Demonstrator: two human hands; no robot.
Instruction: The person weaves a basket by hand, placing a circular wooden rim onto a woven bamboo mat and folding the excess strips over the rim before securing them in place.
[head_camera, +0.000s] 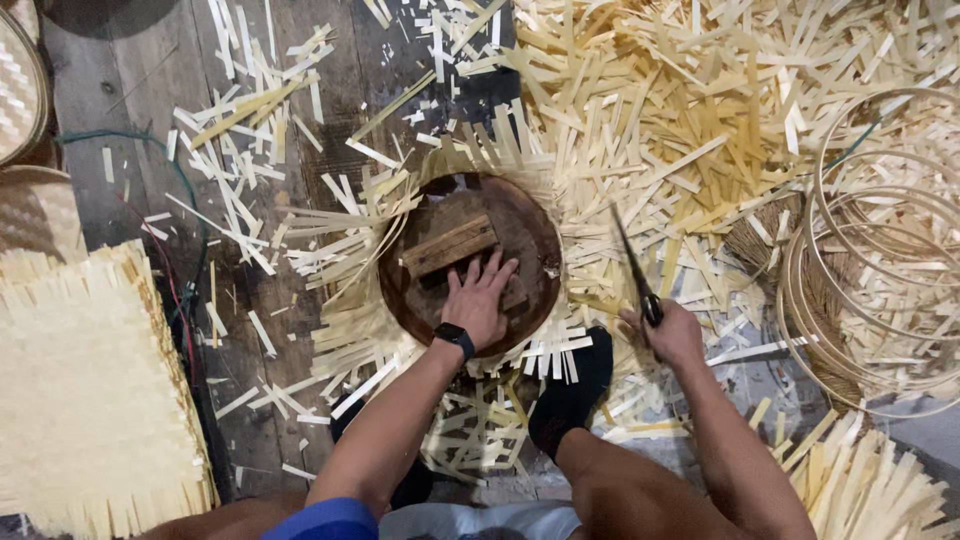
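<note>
The left hand (478, 300) is pressing flat on the round wooden form (470, 262); the right hand (668, 330) is gripping scissors (636, 268) beside it. Trimming step: next, blades must meet protruding bamboo strips (345, 250).

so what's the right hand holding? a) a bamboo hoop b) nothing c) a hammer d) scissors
d: the right hand grips dark scissors, blades pointing up over the cut strips, while the left hand presses flat on the round wooden mould.
</note>
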